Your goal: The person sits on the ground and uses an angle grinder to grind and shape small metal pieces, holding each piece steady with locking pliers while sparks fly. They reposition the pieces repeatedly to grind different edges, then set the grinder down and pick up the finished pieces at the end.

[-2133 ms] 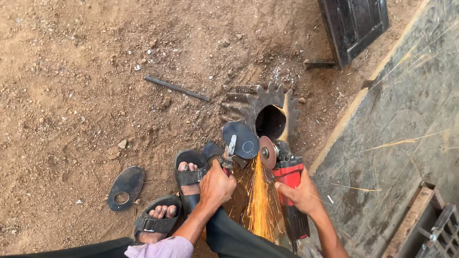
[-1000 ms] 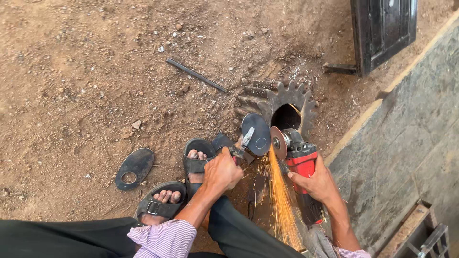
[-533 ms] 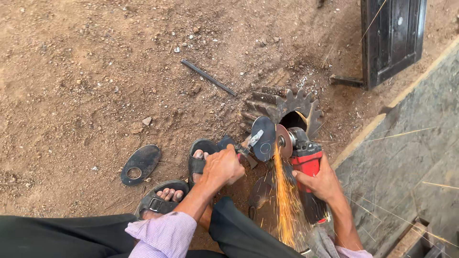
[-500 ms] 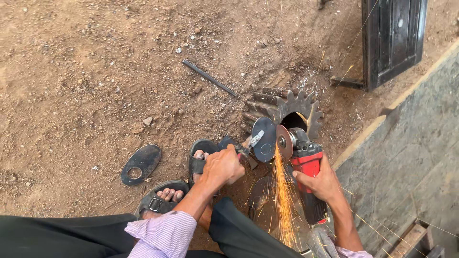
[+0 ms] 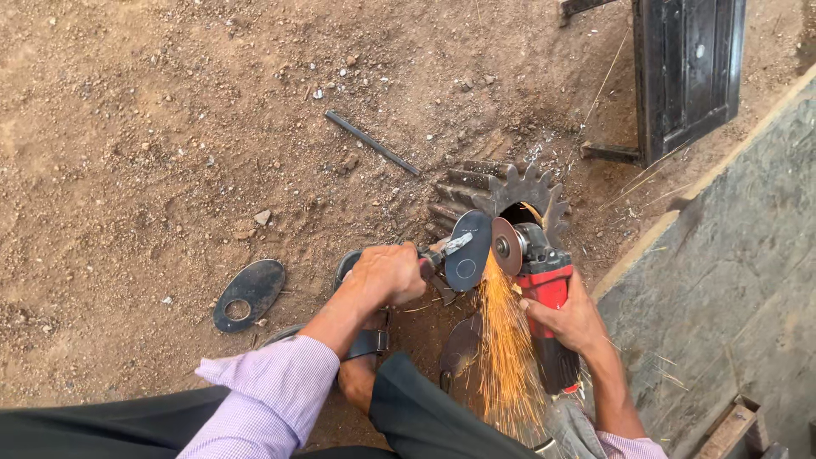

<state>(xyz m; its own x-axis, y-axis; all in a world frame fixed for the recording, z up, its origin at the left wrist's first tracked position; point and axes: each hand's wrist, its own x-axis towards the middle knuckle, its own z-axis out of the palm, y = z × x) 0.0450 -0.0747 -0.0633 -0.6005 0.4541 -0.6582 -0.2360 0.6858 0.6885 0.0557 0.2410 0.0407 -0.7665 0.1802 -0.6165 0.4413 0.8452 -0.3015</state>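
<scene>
My right hand (image 5: 575, 321) grips the red body of an angle grinder (image 5: 546, 293). Its spinning disc (image 5: 508, 246) touches the edge of a dark oval metal plate (image 5: 469, 250), and orange sparks (image 5: 507, 348) stream down toward me. My left hand (image 5: 388, 274) is closed on pliers (image 5: 436, 253) that clamp the plate and hold it upright beside the disc. Directly behind plate and grinder stands a large rusty toothed gear (image 5: 510, 197) on the dirt. My sandalled foot (image 5: 365, 342) is under my left forearm.
A second oval plate with a hole (image 5: 248, 293) lies on the dirt at left. A thin metal rod (image 5: 371, 142) lies farther out. A black metal panel (image 5: 687, 72) stands at top right, and a grey concrete slab (image 5: 722, 280) runs along the right.
The view has shifted, so gear and hands sit farther right and higher. Both hands keep their grip, the disc stays at the plate's edge and sparks keep flying.
</scene>
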